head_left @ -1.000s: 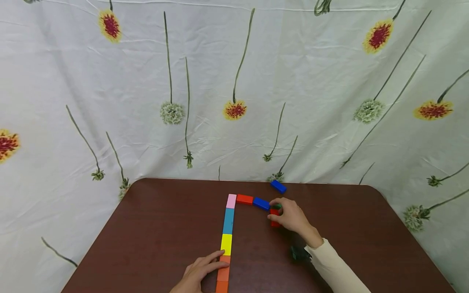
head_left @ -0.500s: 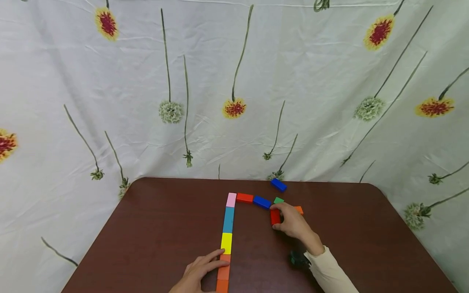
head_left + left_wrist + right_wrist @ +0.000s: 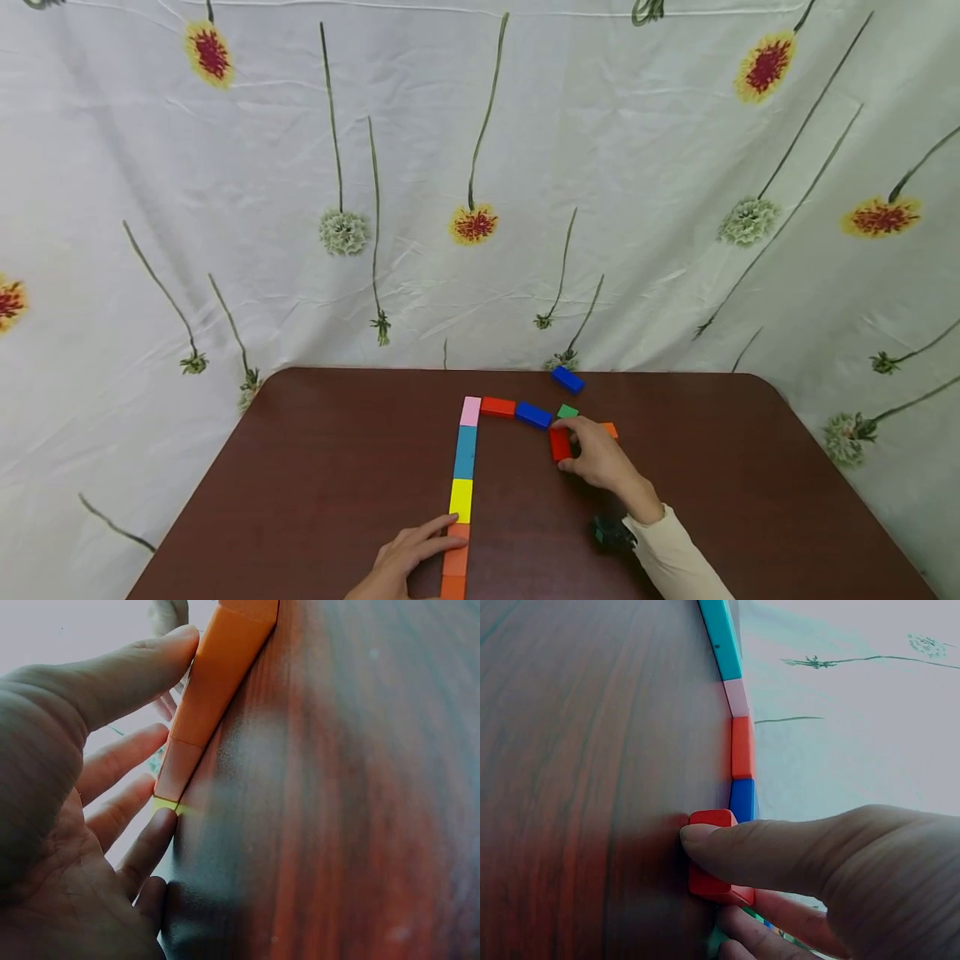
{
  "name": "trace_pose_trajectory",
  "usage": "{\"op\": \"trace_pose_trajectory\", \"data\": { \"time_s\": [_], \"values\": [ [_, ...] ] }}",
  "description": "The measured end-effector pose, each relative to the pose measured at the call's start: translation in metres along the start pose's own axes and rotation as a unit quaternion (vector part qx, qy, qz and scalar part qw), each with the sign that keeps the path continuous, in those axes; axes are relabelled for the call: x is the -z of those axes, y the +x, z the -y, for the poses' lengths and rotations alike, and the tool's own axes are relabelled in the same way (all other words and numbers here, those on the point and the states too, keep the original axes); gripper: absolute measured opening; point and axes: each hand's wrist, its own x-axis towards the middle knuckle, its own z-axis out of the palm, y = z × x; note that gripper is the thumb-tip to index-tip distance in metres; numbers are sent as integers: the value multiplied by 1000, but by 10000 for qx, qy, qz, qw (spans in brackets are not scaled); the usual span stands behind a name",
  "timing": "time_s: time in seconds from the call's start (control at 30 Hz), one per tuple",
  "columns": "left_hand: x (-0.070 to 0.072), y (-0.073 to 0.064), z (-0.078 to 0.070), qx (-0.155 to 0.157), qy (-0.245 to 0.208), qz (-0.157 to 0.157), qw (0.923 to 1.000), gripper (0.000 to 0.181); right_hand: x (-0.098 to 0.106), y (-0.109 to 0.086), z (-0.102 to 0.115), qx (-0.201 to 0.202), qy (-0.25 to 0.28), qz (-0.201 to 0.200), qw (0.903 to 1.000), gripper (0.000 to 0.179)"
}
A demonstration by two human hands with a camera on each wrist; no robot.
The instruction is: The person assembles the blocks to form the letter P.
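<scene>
Flat coloured blocks form a bent line on the table. From near to far run orange blocks [image 3: 455,563], a yellow block [image 3: 461,500], a teal block [image 3: 465,452] and a pink block [image 3: 471,411]. A red block [image 3: 498,407] and a blue block [image 3: 534,416] continue to the right. My right hand [image 3: 603,461] pinches another red block [image 3: 709,879] between thumb and fingers, by the blue block's near right end. My left hand [image 3: 408,557] lies along the line's left side, extended fingertips touching the orange and yellow blocks. In the left wrist view, its thumb meets an orange block [image 3: 202,697].
Just beyond the right hand are a green block [image 3: 567,411] and an orange block [image 3: 611,430], both partly hidden. Another blue block [image 3: 567,380] lies near the far edge. A dark device [image 3: 611,533] sits at the right wrist. Flower-printed cloth [image 3: 420,167] hangs behind the brown table [image 3: 337,450].
My right hand has shifted slightly nearer and right around the red block. The green block shows more fully and the orange block beside the hand has come into view. My left hand stays put.
</scene>
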Motion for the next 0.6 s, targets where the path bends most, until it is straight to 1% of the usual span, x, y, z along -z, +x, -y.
{"op": "trace_pose_trajectory", "data": {
  "time_s": [0.17, 0.37, 0.47, 0.53, 0.6],
  "values": [
    [1, -1, -1, 59, -38, 0, 10000, 61, 0, 1, 0, 40, 3, 13, 10000, 52],
    [0, -2, -3, -47, 24, -117, 9999, 59, 2, 1, -1, 63, 92, 109, 9999, 52],
    [0, -1, -4, -54, 31, -98, 9999, 58, 8, -1, -1, 144, 219, 177, 9995, 53],
    [0, -1, -4, -36, 5, -57, 10000, 58, 14, -3, -2, 277, 292, 199, 9990, 52],
    [0, -1, -4, -35, 6, -26, 10000, 58, 20, -4, -4, 402, 346, 141, 9985, 52]
  ]
}}
